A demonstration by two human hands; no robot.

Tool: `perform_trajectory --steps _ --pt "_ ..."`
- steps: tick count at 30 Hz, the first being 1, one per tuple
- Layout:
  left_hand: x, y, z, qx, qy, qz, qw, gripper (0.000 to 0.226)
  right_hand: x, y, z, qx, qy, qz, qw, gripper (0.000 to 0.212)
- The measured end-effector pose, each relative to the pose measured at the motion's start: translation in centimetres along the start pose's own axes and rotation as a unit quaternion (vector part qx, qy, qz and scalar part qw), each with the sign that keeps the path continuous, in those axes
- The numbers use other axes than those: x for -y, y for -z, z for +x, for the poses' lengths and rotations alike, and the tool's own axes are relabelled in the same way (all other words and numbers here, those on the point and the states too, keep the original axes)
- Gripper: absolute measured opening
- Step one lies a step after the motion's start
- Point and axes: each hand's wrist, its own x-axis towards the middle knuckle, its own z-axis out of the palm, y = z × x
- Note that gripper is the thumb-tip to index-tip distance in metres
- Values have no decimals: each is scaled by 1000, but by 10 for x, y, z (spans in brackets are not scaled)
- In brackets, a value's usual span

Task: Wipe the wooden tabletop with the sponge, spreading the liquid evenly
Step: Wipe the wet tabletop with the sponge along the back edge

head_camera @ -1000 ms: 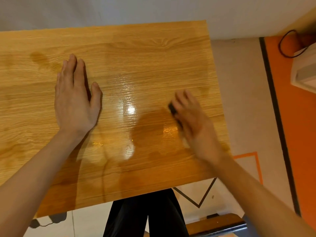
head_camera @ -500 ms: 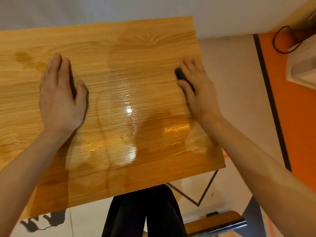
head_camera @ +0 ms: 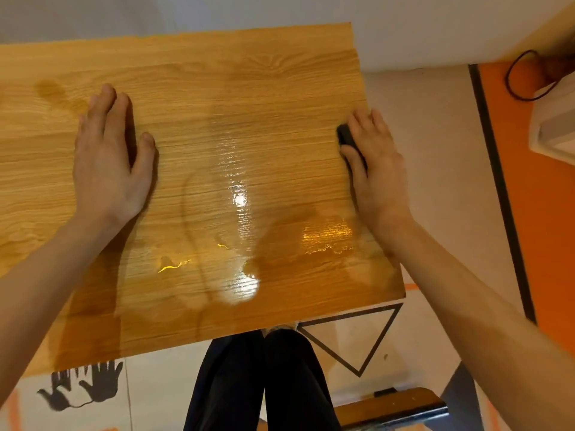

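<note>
One dark sponge [head_camera: 349,140] lies at the tabletop's right edge, about midway along it, mostly covered by the right hand [head_camera: 376,169]; only its left end and a strip beside the thumb show. That hand presses flat on it, fingers fairly straight, thumb alongside. The wooden tabletop [head_camera: 199,88] carries one broad glossy sheet of liquid [head_camera: 239,200] down its middle toward the near edge, with a few drier dark patches. The left hand [head_camera: 109,160] rests palm-down, fingers straight, left of the wet area. The tabletop's left side is cut off by the frame.
</note>
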Motion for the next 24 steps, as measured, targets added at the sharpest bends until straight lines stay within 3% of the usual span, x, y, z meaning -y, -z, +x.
perform_trajectory --steps 5,9,14,17,19,21,24 --pt "-14 23 -53 55 -19 -22 998 57 -3 -1 -2 -4 -4 4 1000 46" --pt "-23 30 -118 67 13 -41 997 57 29 -22 -19 -64 -52 5 997 44" --pt "-30 20 -127 44 28 -14 999 55 106 -87 -83 -2 93 -22 995 52" --pt "-29 19 -128 40 26 -6 999 55 93 -78 -84 38 169 -47 984 53" --pt "-28 18 -128 37 25 -4 999 56 52 -50 -87 20 113 -97 989 61" --pt "-28 18 -128 33 25 -4 999 56 14 -20 -95 -39 9 -42 998 52" --pt "-28 17 -128 32 29 0 999 56 20 -24 -94 -98 -90 -42 990 47"
